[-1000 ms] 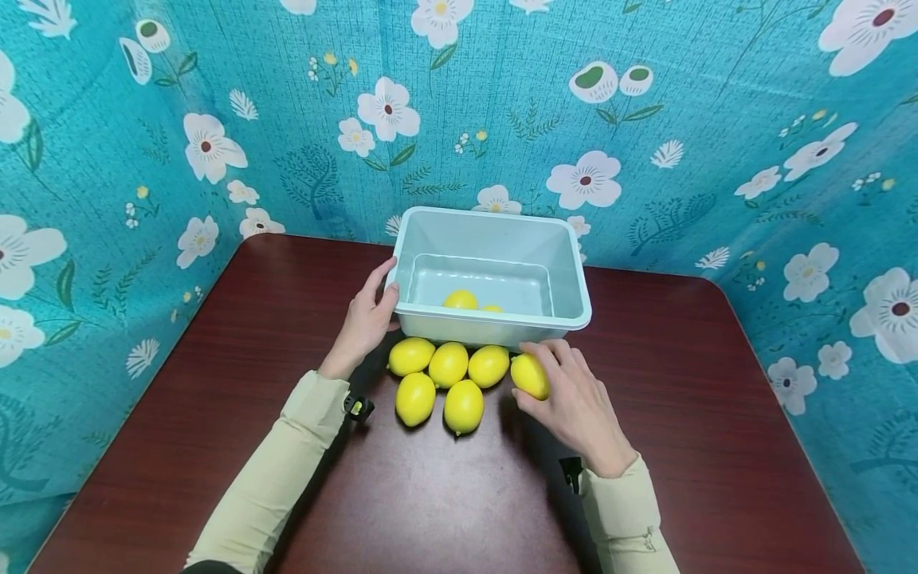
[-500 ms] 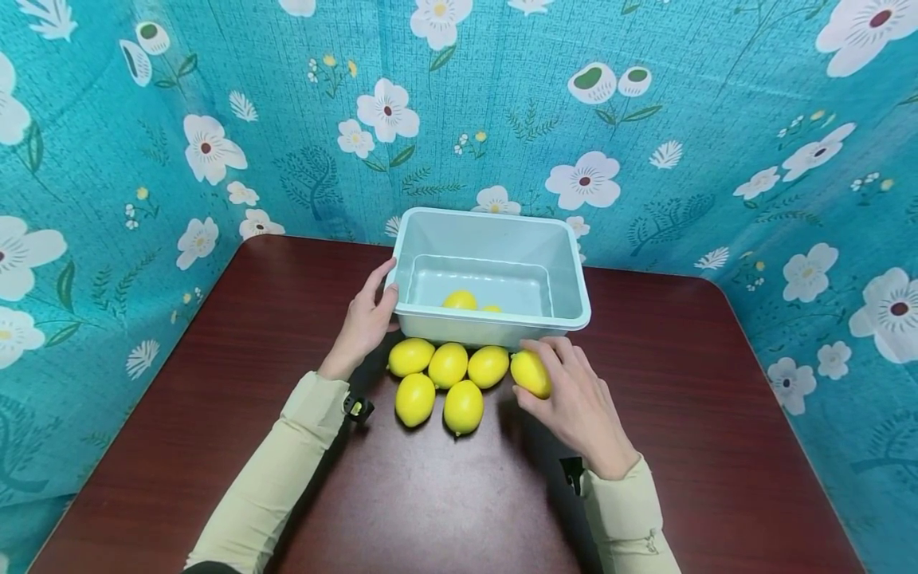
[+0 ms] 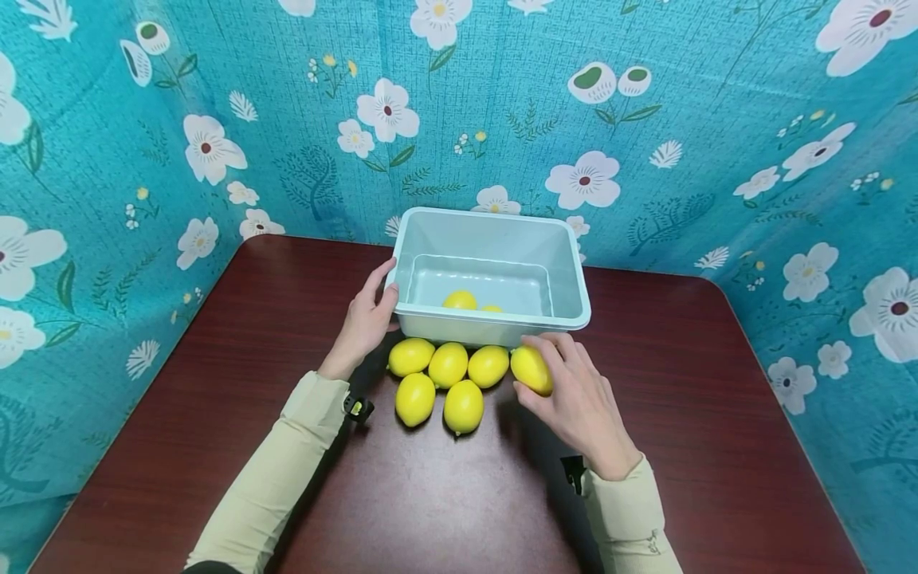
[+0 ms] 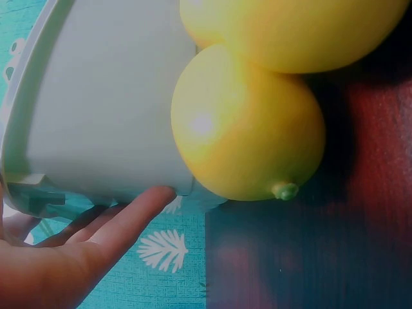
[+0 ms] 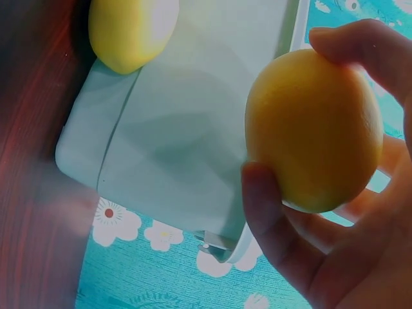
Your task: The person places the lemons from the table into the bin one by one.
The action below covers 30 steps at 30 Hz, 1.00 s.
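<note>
My right hand (image 3: 577, 395) grips a yellow lemon (image 3: 531, 370) between thumb and fingers, just in front of the bin's right front corner. In the right wrist view, that lemon (image 5: 314, 131) appears raised beside the bin wall. A pale blue plastic bin (image 3: 495, 328) stands at the table's back, with a lemon (image 3: 460, 300) and part of another visible inside. My left hand (image 3: 364, 323) rests against its left end, fingers fairly straight in the left wrist view. Several lemons lie in front of the bin, including one near its left corner (image 4: 248, 125) and a front one (image 3: 463, 406).
The dark red wooden table (image 3: 459, 510) extends to both sides and toward the person. A blue flowered cloth (image 3: 495, 119) hangs behind and at both sides. Black wrist cameras sit by both sleeves; the left one (image 3: 358, 408) is near the loose lemons.
My right hand and its lemon have shifted very slightly upward and to the right in the head view. The left hand, bin and other lemons look still.
</note>
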Motion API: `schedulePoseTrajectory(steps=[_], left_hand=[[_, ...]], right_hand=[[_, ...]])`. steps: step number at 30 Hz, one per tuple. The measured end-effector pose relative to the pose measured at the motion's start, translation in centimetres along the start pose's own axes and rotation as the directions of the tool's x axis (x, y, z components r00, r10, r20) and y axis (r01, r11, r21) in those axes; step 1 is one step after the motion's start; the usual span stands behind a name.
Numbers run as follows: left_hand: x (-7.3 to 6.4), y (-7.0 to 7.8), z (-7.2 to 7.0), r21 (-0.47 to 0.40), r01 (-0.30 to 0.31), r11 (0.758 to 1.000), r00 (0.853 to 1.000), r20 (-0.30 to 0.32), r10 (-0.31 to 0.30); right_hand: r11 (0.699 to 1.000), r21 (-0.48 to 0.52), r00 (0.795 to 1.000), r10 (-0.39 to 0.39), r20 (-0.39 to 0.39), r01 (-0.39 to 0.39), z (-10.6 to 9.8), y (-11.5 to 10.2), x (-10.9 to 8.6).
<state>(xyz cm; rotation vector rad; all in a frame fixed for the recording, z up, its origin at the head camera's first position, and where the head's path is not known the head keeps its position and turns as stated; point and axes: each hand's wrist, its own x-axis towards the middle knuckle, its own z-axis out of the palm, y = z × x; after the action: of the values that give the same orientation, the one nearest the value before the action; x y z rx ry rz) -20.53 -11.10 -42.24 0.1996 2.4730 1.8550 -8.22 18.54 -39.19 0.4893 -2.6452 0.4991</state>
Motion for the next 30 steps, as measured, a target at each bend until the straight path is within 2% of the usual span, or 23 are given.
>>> schedulePoseTrajectory(steps=[30], left_hand=[[-0.04,-0.05,-0.07,-0.001,0.003,1.0,1.0,0.007,-0.003]], right_hand=[[0.999,0.027,0.999,-0.035,-0.036,0.036,-0.55,-0.5,0.63]])
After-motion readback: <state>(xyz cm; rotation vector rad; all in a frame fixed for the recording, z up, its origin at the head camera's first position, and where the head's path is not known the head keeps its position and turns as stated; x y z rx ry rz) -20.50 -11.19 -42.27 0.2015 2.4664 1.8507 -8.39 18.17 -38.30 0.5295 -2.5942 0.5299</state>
